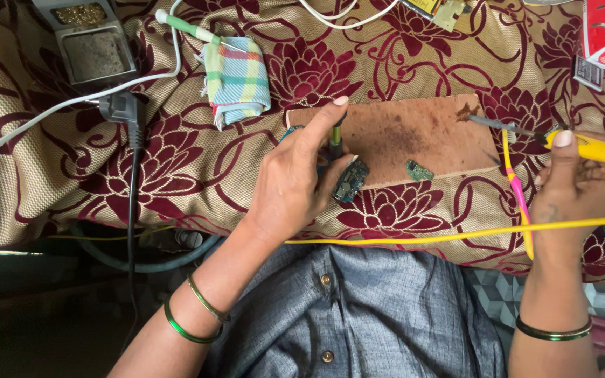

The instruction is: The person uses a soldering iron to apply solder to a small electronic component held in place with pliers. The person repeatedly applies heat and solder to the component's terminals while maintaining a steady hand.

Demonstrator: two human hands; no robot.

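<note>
The small dark circuit board [350,180] sits at the near edge of the brown work board [414,136], pinched in the left hand [292,178], whose grip also closes on a green-handled tool [335,136]. The right hand [582,185] clamps a yellow soldering iron [596,148], tip over the board's far right corner. A smaller green chip [419,170] lies alone between them on open board.

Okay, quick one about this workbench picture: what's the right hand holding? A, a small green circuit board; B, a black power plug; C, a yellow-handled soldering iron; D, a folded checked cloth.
C: the right hand grips the yellow-handled soldering iron, whose tip reaches over the brown board, while the checked cloth lies untouched farther off.
</note>
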